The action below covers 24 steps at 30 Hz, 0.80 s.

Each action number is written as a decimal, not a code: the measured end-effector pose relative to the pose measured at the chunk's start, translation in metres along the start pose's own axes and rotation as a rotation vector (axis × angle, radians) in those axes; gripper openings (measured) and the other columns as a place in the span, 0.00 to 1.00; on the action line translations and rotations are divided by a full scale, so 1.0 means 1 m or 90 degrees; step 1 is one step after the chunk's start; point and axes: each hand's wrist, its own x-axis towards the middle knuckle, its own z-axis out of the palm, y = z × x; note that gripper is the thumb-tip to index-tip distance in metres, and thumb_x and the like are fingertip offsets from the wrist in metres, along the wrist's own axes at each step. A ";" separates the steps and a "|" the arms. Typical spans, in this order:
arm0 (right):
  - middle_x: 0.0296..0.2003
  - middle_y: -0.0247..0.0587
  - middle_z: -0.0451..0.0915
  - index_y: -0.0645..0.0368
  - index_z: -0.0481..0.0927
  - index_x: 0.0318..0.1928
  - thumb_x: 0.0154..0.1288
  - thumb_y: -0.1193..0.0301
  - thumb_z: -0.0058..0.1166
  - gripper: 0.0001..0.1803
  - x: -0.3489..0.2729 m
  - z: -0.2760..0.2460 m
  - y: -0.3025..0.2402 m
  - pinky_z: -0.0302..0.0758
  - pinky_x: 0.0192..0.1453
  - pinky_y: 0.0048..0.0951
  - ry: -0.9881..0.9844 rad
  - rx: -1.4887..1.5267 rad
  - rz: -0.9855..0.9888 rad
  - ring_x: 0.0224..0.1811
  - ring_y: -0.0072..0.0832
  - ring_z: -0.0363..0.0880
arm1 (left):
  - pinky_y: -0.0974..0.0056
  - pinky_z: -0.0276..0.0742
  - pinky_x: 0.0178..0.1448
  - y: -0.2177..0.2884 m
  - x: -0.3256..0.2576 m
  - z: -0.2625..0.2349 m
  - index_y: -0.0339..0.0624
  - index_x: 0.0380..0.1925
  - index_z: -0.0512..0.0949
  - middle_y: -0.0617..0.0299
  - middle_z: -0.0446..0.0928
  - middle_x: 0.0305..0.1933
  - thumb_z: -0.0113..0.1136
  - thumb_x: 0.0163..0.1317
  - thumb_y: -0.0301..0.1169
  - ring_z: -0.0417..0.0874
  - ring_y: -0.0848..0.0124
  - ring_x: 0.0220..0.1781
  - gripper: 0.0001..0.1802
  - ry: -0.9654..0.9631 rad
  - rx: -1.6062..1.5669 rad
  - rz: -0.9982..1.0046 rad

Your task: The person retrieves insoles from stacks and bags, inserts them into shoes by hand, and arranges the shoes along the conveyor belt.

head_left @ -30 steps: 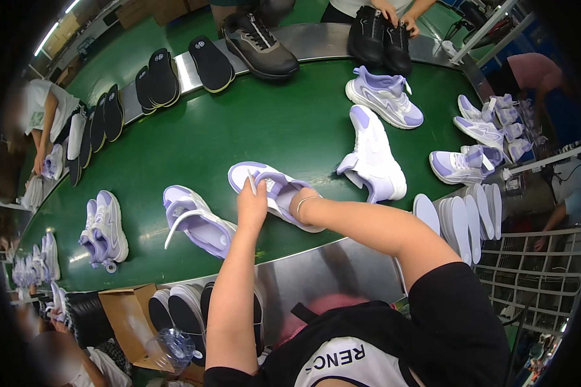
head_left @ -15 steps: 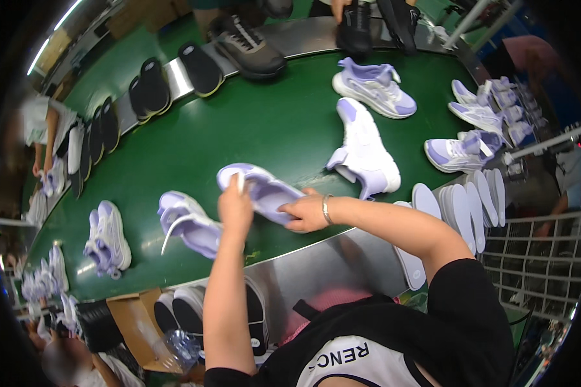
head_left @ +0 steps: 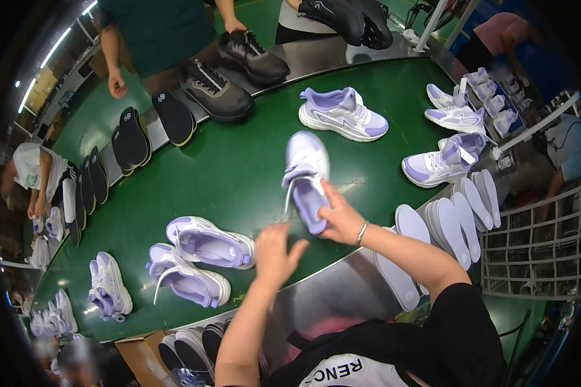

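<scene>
Just right of the middle, my right hand [head_left: 342, 220] grips a white and lavender sneaker [head_left: 306, 158] by the side of its heel opening. The sneaker's toe points away from me and a loose lace hangs at its left. My left hand [head_left: 276, 255] is open and holds nothing, thumb spread, just below and left of that shoe. To its left, a pair of matching sneakers lies side by side: the farther sneaker [head_left: 206, 235] has its heel near my left hand, and the nearer sneaker [head_left: 190, 282] has a white lace loop hanging out.
Another lavender sneaker [head_left: 345, 115] stands farther off on the green belt [head_left: 239, 168]. White insoles [head_left: 403, 284] line the near right edge; black insoles [head_left: 174, 119] line the far left. Across the belt, a person's hand [head_left: 234, 27] touches a dark shoe [head_left: 245, 57].
The sneaker both hands held now lies on the belt beside its match. My right hand has moved right and taken hold of another sneaker. My left hand has let go.
</scene>
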 end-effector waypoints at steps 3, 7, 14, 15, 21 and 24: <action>0.58 0.64 0.48 0.55 0.69 0.34 0.43 0.73 0.58 0.15 0.006 0.002 0.008 0.58 0.59 0.38 -0.252 0.171 0.002 0.58 0.53 0.55 | 0.56 0.65 0.46 0.008 -0.004 0.029 0.41 0.41 0.70 0.53 0.65 0.45 0.64 0.39 0.40 0.67 0.55 0.46 0.28 -0.043 0.043 -0.034; 0.41 0.53 0.67 0.58 0.70 0.34 0.40 0.81 0.44 0.15 0.065 -0.024 0.071 0.64 0.53 0.34 0.052 0.065 -0.003 0.47 0.47 0.65 | 0.59 0.67 0.45 0.007 -0.004 0.037 0.42 0.39 0.71 0.53 0.64 0.41 0.67 0.37 0.35 0.68 0.58 0.43 0.25 -0.101 0.097 -0.139; 0.55 0.51 0.57 0.60 0.52 0.58 0.46 0.72 0.50 0.36 0.148 -0.037 0.175 0.66 0.53 0.39 0.014 -0.286 0.336 0.51 0.46 0.66 | 0.61 0.70 0.42 0.010 0.000 0.048 0.42 0.36 0.72 0.53 0.62 0.40 0.66 0.37 0.33 0.69 0.59 0.39 0.22 -0.087 0.009 -0.182; 0.50 0.50 0.62 0.58 0.60 0.53 0.45 0.71 0.51 0.31 0.155 -0.039 0.171 0.67 0.51 0.39 -0.042 -0.313 0.369 0.49 0.45 0.68 | 0.61 0.70 0.41 0.009 -0.001 0.048 0.42 0.35 0.72 0.53 0.62 0.41 0.66 0.38 0.32 0.69 0.59 0.39 0.21 -0.083 -0.006 -0.192; 0.35 0.45 0.68 0.57 0.72 0.28 0.37 0.73 0.50 0.11 0.096 -0.053 0.147 0.69 0.39 0.39 -0.141 -0.323 -0.007 0.33 0.42 0.70 | 0.61 0.71 0.41 0.016 -0.007 0.038 0.40 0.34 0.71 0.52 0.62 0.43 0.64 0.41 0.31 0.71 0.59 0.39 0.18 -0.061 -0.071 -0.198; 0.43 0.42 0.68 0.57 0.72 0.28 0.37 0.77 0.50 0.11 0.024 -0.073 0.130 0.66 0.50 0.35 -0.205 -0.303 -0.176 0.46 0.41 0.67 | 0.62 0.72 0.35 0.022 -0.013 0.020 0.38 0.36 0.71 0.52 0.67 0.39 0.61 0.43 0.32 0.73 0.62 0.34 0.19 -0.089 -0.286 -0.338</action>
